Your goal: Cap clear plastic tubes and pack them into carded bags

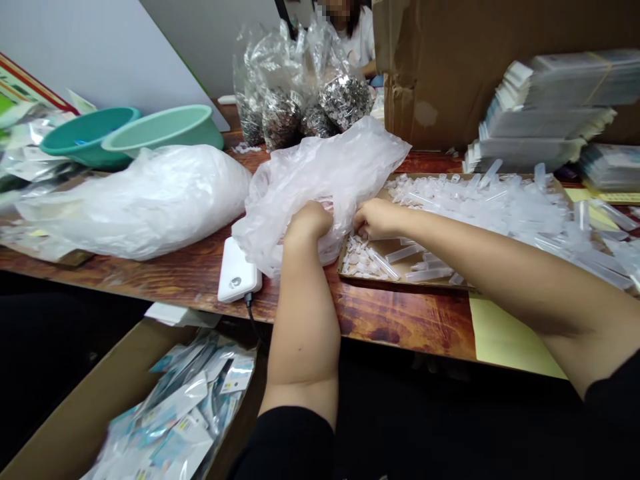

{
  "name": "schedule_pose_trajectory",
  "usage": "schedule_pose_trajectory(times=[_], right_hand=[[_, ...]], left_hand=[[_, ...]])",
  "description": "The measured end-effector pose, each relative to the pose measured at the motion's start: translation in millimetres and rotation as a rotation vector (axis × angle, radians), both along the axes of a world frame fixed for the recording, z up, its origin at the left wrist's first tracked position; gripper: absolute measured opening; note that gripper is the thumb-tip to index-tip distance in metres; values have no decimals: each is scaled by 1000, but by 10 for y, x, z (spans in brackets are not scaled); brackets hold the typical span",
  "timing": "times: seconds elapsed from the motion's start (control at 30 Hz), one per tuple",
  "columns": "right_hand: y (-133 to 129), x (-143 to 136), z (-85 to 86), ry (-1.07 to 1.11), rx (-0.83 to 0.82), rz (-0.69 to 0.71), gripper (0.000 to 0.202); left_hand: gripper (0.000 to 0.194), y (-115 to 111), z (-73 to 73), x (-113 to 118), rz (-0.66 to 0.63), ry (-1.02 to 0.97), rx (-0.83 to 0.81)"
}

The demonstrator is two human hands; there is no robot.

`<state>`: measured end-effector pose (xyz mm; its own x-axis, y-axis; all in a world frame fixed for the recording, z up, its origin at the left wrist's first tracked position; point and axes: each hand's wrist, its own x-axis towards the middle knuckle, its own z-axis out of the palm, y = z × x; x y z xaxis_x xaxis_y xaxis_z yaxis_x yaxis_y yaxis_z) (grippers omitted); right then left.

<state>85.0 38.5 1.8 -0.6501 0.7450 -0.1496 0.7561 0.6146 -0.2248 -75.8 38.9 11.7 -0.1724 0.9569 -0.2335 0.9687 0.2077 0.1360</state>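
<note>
- At far left we see a dark teal basin (90, 141) and a pale green basin (163, 132), overlapping, behind a bulging white plastic bag (170, 200) lying on the wooden table (165, 270).
- Below the table edge, we find a cardboard box (75, 407) of flat printed packets (180, 407).
- Next, a white device (236, 272) with a black cable sits near the edge.
- In the middle, our left hand (313, 220) reaches into a crumpled translucent bag (320, 167); its fingers are hidden, so we cannot tell its grip.
- Behind that stand clear bags of small metal pieces (345, 100).
- Just right, our right hand (377, 217) curls its fingers above small white pieces (361, 259) at the left end of a shallow tray (425, 284); we cannot tell whether it holds any.
- Clear tubes (431, 274) fill more of the tray.
- At far right we see banded stacks (575, 117).
</note>
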Motion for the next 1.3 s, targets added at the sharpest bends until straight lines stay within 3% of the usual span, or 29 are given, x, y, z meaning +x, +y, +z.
schedule_pose_trajectory(times=[0.13, 0.37, 0.5, 0.63, 0.73, 0.8, 0.9, 1.03, 1.17, 1.3], right_hand=[[-54, -29, 62, -70, 11, -4, 31], [-96, -44, 139, -121, -5, -69, 31], [-85, -59, 119, -142, -2, -80, 32], [-71, -32, 21, -137, 21, -85, 30], [-72, 36, -63, -92, 71, -64, 31], [-73, 86, -80, -63, 103, -44, 30], [-83, 171, -10, -30, 127, -51, 25], [-176, 416, 179, 93, 172, -101, 22], [-402, 839, 278, 556, 204, -132, 11], [-750, 1215, 266, 901, 227, -142, 4]], left_hand=[[40, -49, 48, -7, 3, 15, -20], [22, -260, 248, -38, -117, -11, -105], [21, -216, 202, 5, -148, -9, -119], [21, -144, 115, -2, -101, -9, -83], [35, -145, 96, -37, -47, -52, -3], [41, -161, 98, -38, -14, -177, 140], [30, -166, 99, 12, 4, -438, 414], [20, -127, 79, 104, -119, -862, 597], [26, -164, 92, 170, -296, -1306, 433], [28, -308, 140, 402, -298, -1615, 202]])
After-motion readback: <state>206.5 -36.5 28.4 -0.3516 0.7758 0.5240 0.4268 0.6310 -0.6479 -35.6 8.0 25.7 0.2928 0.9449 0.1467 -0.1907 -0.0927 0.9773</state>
